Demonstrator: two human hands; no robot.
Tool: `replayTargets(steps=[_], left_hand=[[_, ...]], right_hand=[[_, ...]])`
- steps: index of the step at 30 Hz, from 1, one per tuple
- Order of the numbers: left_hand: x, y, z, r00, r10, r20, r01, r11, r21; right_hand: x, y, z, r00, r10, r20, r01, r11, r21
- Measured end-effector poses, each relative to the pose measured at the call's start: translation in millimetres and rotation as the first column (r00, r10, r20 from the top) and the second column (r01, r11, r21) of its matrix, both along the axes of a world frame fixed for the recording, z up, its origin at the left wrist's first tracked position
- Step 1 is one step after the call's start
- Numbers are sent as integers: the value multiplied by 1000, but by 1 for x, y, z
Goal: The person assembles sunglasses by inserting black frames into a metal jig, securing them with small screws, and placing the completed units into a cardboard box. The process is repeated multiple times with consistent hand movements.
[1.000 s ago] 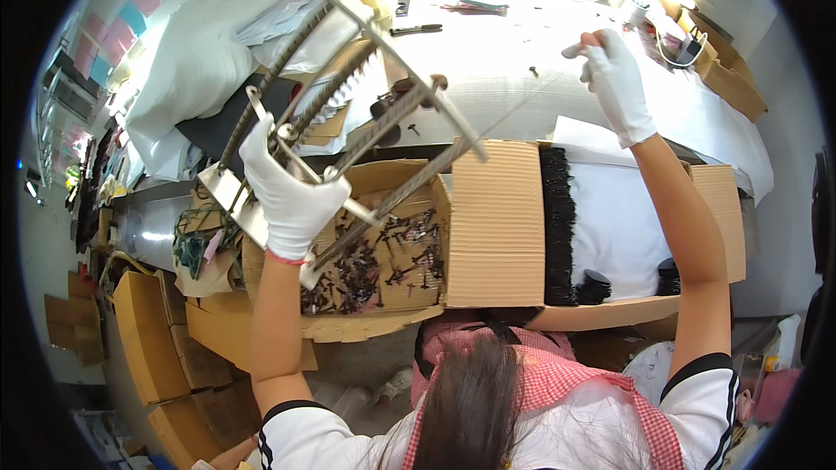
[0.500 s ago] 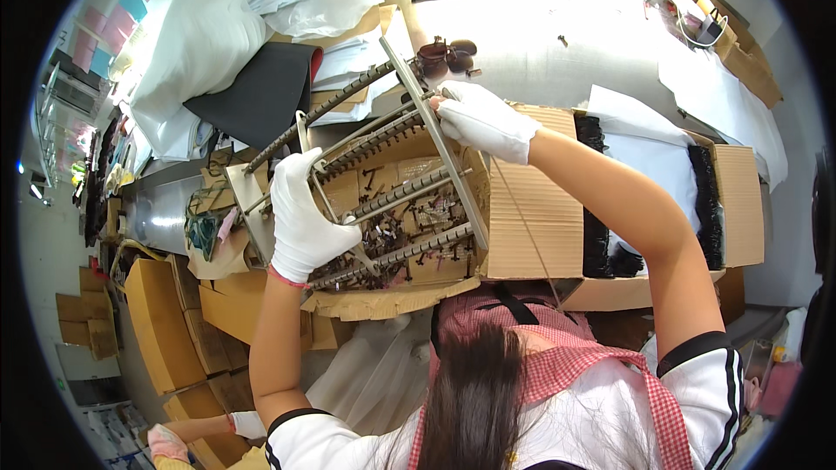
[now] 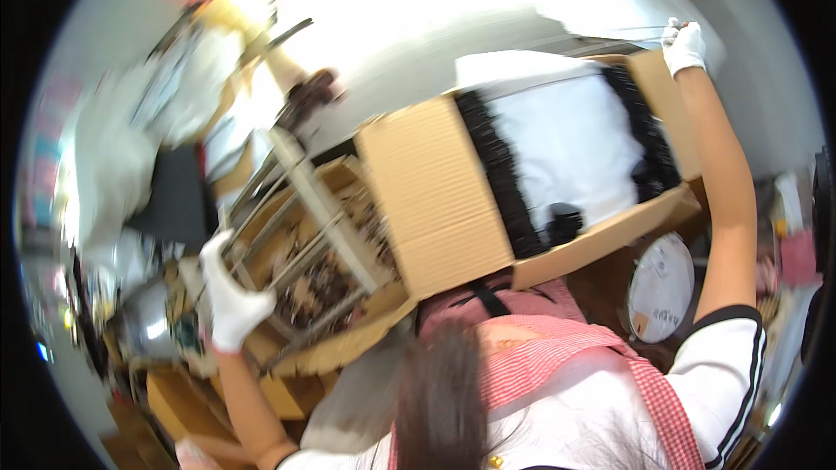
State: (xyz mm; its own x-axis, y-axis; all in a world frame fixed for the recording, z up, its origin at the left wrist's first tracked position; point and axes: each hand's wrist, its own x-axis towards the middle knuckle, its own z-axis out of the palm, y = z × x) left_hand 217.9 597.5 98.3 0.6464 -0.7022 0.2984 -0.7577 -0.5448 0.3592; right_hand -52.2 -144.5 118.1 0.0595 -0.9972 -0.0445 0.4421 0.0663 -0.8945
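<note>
my left hand point(image 3: 233, 300), in a white glove, is clamped round the near-left side of a pale metal frame with long ribbed rods point(image 3: 329, 216), thumb and fingers set wide apart on it. the frame sits tilted over an open brown cardboard box of small dark parts point(image 3: 370, 331), my landmark here. my right hand point(image 3: 684, 46), also white-gloved, is raised well to the right of that parts box, its fingers curled in; it is too small for me to tell whether they pinch anything. just right of the parts box stands a second cardboard box point(image 3: 435, 200), holding smooth white sheeting point(image 3: 566, 148) edged with black fringe point(image 3: 498, 174). beyond the parts box lie some dark reddish-brown pieces point(image 3: 309, 97), blurred, on a bright pale worktop point(image 3: 435, 43). to its left, farther off, is a flat black sheet point(image 3: 178, 196).
</note>
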Motion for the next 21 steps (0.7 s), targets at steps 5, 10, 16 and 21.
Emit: replayTargets(steps=[5, 10, 16, 21], left_hand=[[-17, -69, 44, 997, -60, -40, 61, 998, 11], [-44, -127, 76, 986, -146, 84, 132, 979, 157], [-65, -195, 86, 955, -293, -52, 297, 945, 137], [-82, -248, 89, 859, -506, -78, 512, 851, 115]], right_hand=[[-195, -99, 49, 729, -650, 216, 683, 709, -173], [-304, -119, 16, 322, -942, -99, 842, 332, -425], [-253, -134, -96, 935, -256, -246, 285, 954, 91], [-231, -73, -68, 395, -55, -917, -214, 965, -150]])
